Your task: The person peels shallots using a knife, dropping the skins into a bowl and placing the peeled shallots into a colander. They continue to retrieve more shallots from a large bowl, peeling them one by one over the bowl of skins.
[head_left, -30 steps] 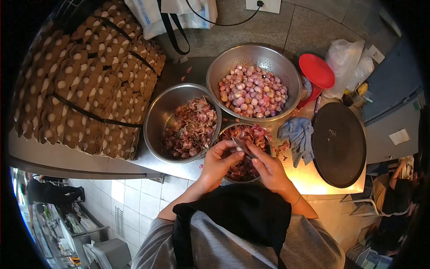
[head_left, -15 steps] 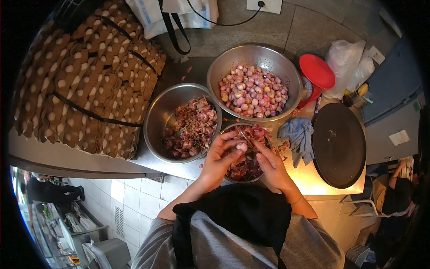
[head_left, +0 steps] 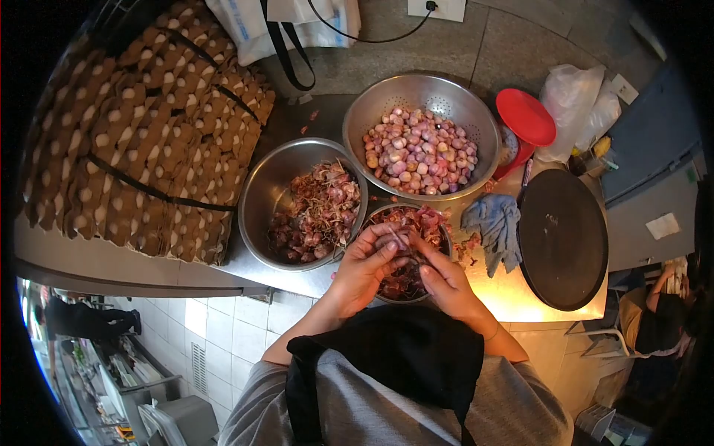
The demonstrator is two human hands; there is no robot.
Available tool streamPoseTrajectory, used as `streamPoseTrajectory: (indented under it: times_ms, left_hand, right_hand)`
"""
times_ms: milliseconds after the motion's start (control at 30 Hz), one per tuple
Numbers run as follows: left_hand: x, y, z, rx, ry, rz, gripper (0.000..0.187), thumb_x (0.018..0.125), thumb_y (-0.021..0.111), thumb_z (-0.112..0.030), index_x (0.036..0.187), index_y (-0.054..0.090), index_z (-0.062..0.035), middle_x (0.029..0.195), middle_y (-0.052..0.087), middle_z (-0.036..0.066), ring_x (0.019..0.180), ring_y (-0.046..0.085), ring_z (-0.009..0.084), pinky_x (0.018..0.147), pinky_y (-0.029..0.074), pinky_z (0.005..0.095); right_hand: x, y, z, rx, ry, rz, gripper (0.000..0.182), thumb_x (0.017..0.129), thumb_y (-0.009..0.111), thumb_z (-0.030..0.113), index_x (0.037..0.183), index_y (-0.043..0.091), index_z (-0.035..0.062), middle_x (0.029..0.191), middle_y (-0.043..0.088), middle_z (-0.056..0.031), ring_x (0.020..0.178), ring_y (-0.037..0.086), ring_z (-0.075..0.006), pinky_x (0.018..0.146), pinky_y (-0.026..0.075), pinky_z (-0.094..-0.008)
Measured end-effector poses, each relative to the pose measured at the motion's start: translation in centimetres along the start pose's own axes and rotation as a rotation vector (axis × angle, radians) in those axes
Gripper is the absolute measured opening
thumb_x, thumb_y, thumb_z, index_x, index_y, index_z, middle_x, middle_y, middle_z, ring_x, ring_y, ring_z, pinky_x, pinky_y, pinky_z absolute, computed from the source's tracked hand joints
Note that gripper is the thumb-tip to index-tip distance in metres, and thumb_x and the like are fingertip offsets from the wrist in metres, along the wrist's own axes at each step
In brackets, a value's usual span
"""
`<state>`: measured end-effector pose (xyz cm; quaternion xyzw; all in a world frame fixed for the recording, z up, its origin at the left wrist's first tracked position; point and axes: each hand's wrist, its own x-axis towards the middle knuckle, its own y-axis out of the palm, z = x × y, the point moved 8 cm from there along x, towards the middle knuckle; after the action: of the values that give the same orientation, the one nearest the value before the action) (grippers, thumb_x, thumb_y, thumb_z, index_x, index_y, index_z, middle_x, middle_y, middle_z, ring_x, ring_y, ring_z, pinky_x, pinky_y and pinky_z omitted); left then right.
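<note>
Steel is most of what lies in reach: three bowls crowd the counter (head_left: 520, 297), and the hands meet over the nearest and smallest one (head_left: 440, 227), which sits at the counter's near edge, right in front of the person. The left hand (head_left: 364, 269) is curled, fingertips pinched on a small pale shallot (head_left: 399, 239) held just above that bowl's peels. The right hand (head_left: 446, 286) comes in from the other side with thumb and forefinger closed toward the same shallot; whether a blade is in that grip I cannot tell (the fingers hide it). So the shallot lies between the two hands, touching the left fingertips and just beside the right, a little forward of both wrists. It is too small and too covered to read a long axis.

Beyond the left hand stands a bigger bowl (head_left: 262, 195) full of reddish skins and trimmings. Farther back and to the right, a colander (head_left: 357, 123) holds whole pinkish shallots, well apart from the hands. A blue cloth (head_left: 494, 223) lies crumpled just right of the small bowl, then a round black pan (head_left: 563, 238), a red lid (head_left: 526, 117) and a white plastic bag (head_left: 576, 100). Stacked egg trays (head_left: 141, 134), strapped together, fill the left side.

Below the counter's edge the floor is pale tile, and a cord runs to a wall socket (head_left: 437, 9) behind.
</note>
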<state>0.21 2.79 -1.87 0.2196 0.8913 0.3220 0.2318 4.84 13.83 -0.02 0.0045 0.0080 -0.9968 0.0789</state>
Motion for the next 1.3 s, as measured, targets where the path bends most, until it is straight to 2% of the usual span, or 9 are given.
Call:
streamPoseTrajectory:
  times_ms: [100, 200, 367, 433, 567, 700, 833, 1033, 1300]
  left_hand:
    - [0.1, 0.4, -0.4, -0.002, 0.058, 0.020, 0.028, 0.086, 0.050, -0.007, 0.114, 0.043, -0.0066, 0.107, 0.052, 0.005, 0.102, 0.050, 0.0134, 0.087, 0.042, 0.0281]
    - [0.1, 0.2, -0.3, 0.040, 0.067, 0.029, 0.031, 0.085, 0.051, -0.004, 0.115, 0.041, -0.0058, 0.111, 0.050, 0.007, 0.103, 0.049, 0.0141, 0.090, 0.040, 0.0287]
    - [0.0, 0.6, -0.6, 0.055, 0.070, 0.018, 0.036, 0.084, 0.051, 0.001, 0.117, 0.039, -0.0049, 0.116, 0.048, 0.011, 0.104, 0.049, 0.0148, 0.092, 0.039, 0.0288]
    - [0.0, 0.7, -0.8, 0.088, 0.078, 0.023, 0.038, 0.083, 0.051, 0.002, 0.119, 0.037, -0.0046, 0.117, 0.048, 0.012, 0.104, 0.048, 0.0151, 0.092, 0.039, 0.0287]
    - [-0.2, 1.3, -1.4, 0.153, 0.128, 0.043, 0.045, 0.083, 0.050, 0.002, 0.123, 0.031, -0.0043, 0.118, 0.047, 0.013, 0.105, 0.048, 0.0160, 0.092, 0.039, 0.0281]
    - [-0.4, 1.3, -2.0, 0.306, 0.240, -0.007, 0.055, 0.080, 0.053, 0.005, 0.127, 0.025, -0.0054, 0.117, 0.049, 0.016, 0.104, 0.050, 0.0180, 0.089, 0.041, 0.0300]
    - [-0.6, 1.0, -2.5, 0.465, 0.380, 0.008, 0.064, 0.077, 0.054, 0.009, 0.128, 0.019, -0.0058, 0.113, 0.051, 0.017, 0.101, 0.052, 0.0195, 0.088, 0.042, 0.0307]
    - [-0.9, 1.4, -2.9, 0.532, 0.445, 0.021, 0.069, 0.075, 0.056, 0.010, 0.129, 0.017, -0.0057, 0.110, 0.053, 0.017, 0.099, 0.053, 0.0191, 0.088, 0.041, 0.0302]
    - [-0.9, 1.3, -2.8, 0.546, 0.406, -0.004, 0.074, 0.074, 0.057, 0.008, 0.133, 0.014, -0.0062, 0.104, 0.055, 0.015, 0.095, 0.054, 0.0175, 0.084, 0.042, 0.0284]
  right_hand:
    - [0.2, 0.2, 1.9, -0.222, -0.226, -0.041, 0.040, 0.090, 0.042, 0.014, 0.128, 0.036, 0.0007, 0.123, 0.048, -0.0130, 0.116, 0.043, -0.0213, 0.095, 0.032, -0.0280]
    - [0.2, -0.2, 0.9, -0.268, -0.224, -0.031, 0.040, 0.091, 0.041, 0.014, 0.128, 0.036, 0.0013, 0.121, 0.049, -0.0101, 0.100, 0.053, -0.0181, 0.086, 0.039, -0.0251]
    - [-0.2, -0.6, -2.1, 0.277, 0.140, 0.032, 0.040, 0.091, 0.041, 0.014, 0.129, 0.036, 0.0037, 0.112, 0.051, -0.0051, 0.065, 0.042, -0.0070, 0.061, 0.037, -0.0170]
    - [-0.1, -0.7, -2.2, 0.270, 0.140, 0.008, 0.041, 0.091, 0.042, 0.014, 0.130, 0.035, 0.0045, 0.113, 0.050, -0.0050, 0.065, 0.042, -0.0068, 0.061, 0.038, -0.0171]
    - [0.0, -0.8, -0.7, -0.002, 0.027, 0.003, 0.043, 0.090, 0.043, 0.015, 0.131, 0.034, 0.0047, 0.124, 0.046, -0.0085, 0.092, 0.053, -0.0156, 0.079, 0.041, -0.0235]
    - [0.0, -0.1, 1.4, -0.229, -0.150, 0.014, 0.044, 0.089, 0.045, 0.015, 0.130, 0.034, 0.0038, 0.130, 0.042, -0.0122, 0.118, 0.041, -0.0211, 0.095, 0.032, -0.0274]
    - [-0.2, -0.3, 2.0, -0.473, -0.235, -0.054, 0.043, 0.086, 0.049, 0.019, 0.127, 0.039, 0.0111, 0.113, 0.053, -0.0169, 0.095, 0.057, -0.0309, 0.077, 0.046, -0.0318]
    - [-0.3, -0.4, 1.8, -0.602, -0.211, -0.068, 0.042, 0.085, 0.049, 0.020, 0.126, 0.041, 0.0148, 0.097, 0.059, -0.0174, 0.080, 0.059, -0.0353, 0.064, 0.048, -0.0352]
    - [0.0, -1.0, 0.4, -0.186, -0.137, -0.077, 0.036, 0.089, 0.046, 0.016, 0.123, 0.043, 0.0024, 0.116, 0.052, -0.0149, 0.107, 0.050, -0.0218, 0.089, 0.037, -0.0278]
